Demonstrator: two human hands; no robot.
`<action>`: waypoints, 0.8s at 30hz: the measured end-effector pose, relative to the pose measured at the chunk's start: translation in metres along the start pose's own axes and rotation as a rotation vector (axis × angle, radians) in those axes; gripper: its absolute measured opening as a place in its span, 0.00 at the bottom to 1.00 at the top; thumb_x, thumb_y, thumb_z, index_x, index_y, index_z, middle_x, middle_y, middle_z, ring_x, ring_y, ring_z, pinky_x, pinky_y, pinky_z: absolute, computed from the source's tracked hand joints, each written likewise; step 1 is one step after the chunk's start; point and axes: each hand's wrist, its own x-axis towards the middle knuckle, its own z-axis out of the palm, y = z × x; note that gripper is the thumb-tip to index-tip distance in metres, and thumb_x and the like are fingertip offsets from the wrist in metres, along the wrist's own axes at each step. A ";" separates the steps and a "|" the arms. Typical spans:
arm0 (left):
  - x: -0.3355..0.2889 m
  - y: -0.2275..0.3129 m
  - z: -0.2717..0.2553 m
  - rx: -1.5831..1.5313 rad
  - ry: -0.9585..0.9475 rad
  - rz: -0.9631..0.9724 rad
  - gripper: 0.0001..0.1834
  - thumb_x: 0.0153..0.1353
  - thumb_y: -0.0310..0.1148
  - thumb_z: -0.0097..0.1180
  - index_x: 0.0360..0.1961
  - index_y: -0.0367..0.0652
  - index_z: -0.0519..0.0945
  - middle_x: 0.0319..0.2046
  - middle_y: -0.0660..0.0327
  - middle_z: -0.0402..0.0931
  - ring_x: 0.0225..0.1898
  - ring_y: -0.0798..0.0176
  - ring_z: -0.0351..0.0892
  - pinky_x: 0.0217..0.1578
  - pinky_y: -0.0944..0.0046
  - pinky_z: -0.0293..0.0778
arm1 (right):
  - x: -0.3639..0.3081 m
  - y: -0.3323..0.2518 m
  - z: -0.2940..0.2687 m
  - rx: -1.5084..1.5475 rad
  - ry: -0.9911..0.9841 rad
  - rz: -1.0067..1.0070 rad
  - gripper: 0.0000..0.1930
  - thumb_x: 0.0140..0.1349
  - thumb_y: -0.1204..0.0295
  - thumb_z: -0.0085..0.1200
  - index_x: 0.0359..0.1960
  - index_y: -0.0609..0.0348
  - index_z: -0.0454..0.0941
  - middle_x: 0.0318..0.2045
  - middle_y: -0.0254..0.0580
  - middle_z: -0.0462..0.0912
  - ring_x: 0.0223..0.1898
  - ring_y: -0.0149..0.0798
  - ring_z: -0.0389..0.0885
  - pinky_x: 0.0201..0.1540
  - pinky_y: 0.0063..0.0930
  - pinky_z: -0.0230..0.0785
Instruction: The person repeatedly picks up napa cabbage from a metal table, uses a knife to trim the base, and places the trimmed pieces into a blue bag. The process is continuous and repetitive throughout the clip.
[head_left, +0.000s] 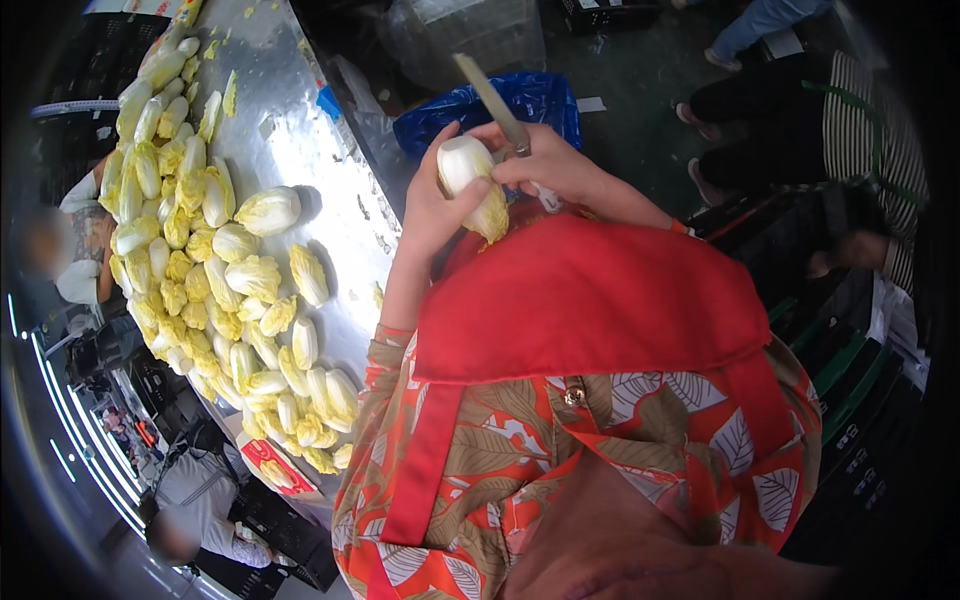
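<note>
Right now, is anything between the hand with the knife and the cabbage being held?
Nothing visible blocks the way: the right hand, gripping the knife, is close beside the cabbage. Only the left hand covers part of it, with its thumb lying across.

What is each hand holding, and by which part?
The left hand holds a cabbage around its middle; the right hand holds a knife, seemingly by its handle, mostly hidden.
</note>
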 end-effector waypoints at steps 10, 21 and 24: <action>-0.003 0.012 -0.002 0.064 -0.107 0.059 0.46 0.48 0.38 0.62 0.67 0.37 0.56 0.50 0.49 0.75 0.51 0.57 0.76 0.53 0.62 0.69 | 0.002 -0.001 -0.007 -0.170 0.001 0.007 0.23 0.47 0.75 0.53 0.49 0.61 0.73 0.39 0.40 0.78 0.24 0.24 0.73 0.22 0.16 0.62; -0.003 0.014 -0.001 0.011 -0.093 0.007 0.45 0.50 0.35 0.60 0.68 0.38 0.54 0.51 0.49 0.73 0.52 0.58 0.75 0.54 0.63 0.68 | -0.003 -0.010 -0.005 -0.142 0.027 -0.051 0.21 0.49 0.73 0.57 0.48 0.63 0.77 0.36 0.41 0.82 0.38 0.34 0.79 0.46 0.29 0.71; -0.003 0.015 0.000 0.013 -0.125 0.004 0.45 0.48 0.34 0.61 0.68 0.39 0.56 0.51 0.49 0.73 0.52 0.58 0.75 0.54 0.63 0.68 | -0.002 -0.008 -0.006 -0.186 0.028 -0.106 0.19 0.48 0.75 0.57 0.45 0.63 0.78 0.36 0.41 0.82 0.37 0.34 0.79 0.45 0.27 0.71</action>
